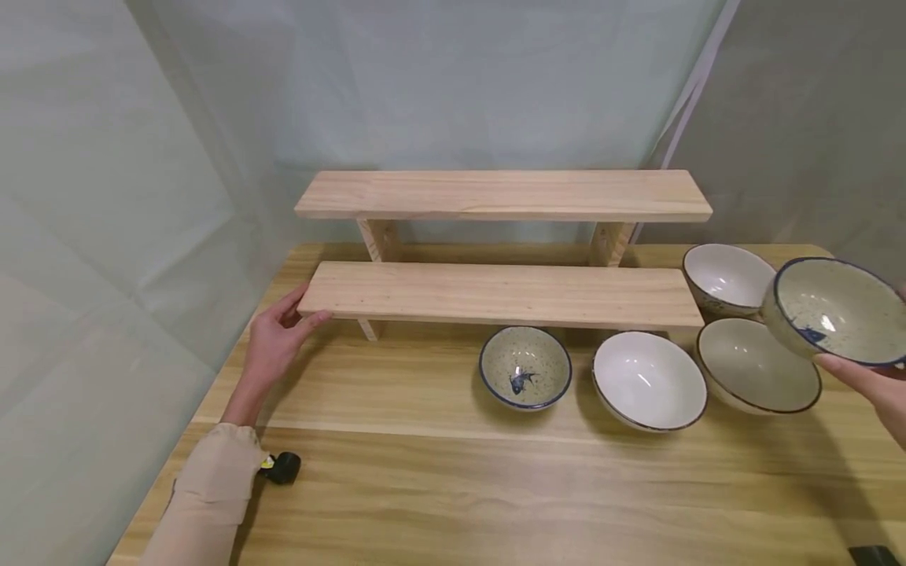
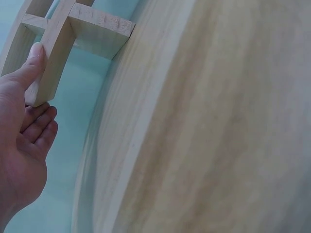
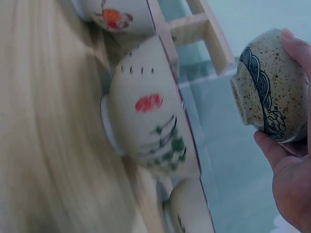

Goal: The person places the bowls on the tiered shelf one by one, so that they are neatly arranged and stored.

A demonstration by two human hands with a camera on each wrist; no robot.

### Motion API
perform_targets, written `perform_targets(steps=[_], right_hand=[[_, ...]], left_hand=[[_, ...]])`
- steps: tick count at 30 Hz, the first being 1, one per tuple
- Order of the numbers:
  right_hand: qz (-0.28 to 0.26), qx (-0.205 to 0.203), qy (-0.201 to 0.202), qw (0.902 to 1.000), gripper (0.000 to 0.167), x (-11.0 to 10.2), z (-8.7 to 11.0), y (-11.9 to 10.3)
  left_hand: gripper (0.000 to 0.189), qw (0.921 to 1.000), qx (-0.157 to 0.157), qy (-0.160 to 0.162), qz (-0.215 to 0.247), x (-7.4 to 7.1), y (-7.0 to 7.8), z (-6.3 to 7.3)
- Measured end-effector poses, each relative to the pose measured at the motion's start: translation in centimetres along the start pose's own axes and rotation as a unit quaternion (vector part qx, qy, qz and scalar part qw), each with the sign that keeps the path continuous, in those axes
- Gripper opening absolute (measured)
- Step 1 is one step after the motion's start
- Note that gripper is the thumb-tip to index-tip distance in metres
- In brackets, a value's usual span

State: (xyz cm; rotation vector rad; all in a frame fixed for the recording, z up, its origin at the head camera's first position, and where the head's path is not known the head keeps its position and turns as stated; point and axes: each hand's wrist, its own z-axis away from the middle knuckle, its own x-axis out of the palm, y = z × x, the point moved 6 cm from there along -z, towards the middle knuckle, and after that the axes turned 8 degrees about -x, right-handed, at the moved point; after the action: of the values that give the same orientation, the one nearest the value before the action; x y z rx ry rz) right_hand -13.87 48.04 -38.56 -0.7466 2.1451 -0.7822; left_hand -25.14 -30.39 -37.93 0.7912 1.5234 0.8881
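At the left end of a two-tier wooden shelf [image 1: 502,292], my left hand [image 1: 272,342] grips the lower board, thumb on its front edge and fingers around the end. My right hand [image 1: 881,393] holds a speckled bowl [image 1: 842,306] with a blue rim above the table at the far right, its inside tilted toward the head camera. In the right wrist view, dark wave patterns show on the outside of this bowl [image 3: 272,82]. Below it and to its left are a cream bowl [image 1: 757,365] and, farther back, a white-lined bowl [image 1: 729,275].
A small blue-rimmed bowl [image 1: 525,365] with a fish motif and a white bowl [image 1: 647,381] stand on the wooden table [image 1: 439,487] in front of the shelf. A black object [image 1: 285,468] lies by the left forearm. Pale cloth [image 1: 460,86] hangs behind.
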Motion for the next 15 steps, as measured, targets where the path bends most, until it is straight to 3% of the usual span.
perform_targets(steps=[3,6,9,13,15], right_hand=[[-0.002,0.011,-0.011,0.9999,0.097,1.4,0.0,-6.5],[-0.017,-0.001,-0.018,0.9997,0.093,2.6,0.0,-10.8],[-0.015,-0.019,-0.026,0.9994,0.094,3.4,-0.2,-12.7],[-0.04,-0.034,-0.042,0.9977,0.099,4.4,-0.5,-13.4],[-0.085,-0.033,-0.045,0.9948,0.101,4.9,-0.7,-13.6]], left_hand=[[0.077,1.0,0.001,0.001,-0.002,0.0,0.0,-0.1],[0.077,1.0,0.002,0.002,-0.006,0.0,0.0,-0.1],[0.076,0.9999,0.005,0.004,-0.008,0.0,0.0,-0.1],[0.075,0.9999,0.012,0.006,-0.007,0.0,0.1,-0.1],[0.075,0.9999,0.013,0.006,-0.002,0.0,0.1,-0.1]])
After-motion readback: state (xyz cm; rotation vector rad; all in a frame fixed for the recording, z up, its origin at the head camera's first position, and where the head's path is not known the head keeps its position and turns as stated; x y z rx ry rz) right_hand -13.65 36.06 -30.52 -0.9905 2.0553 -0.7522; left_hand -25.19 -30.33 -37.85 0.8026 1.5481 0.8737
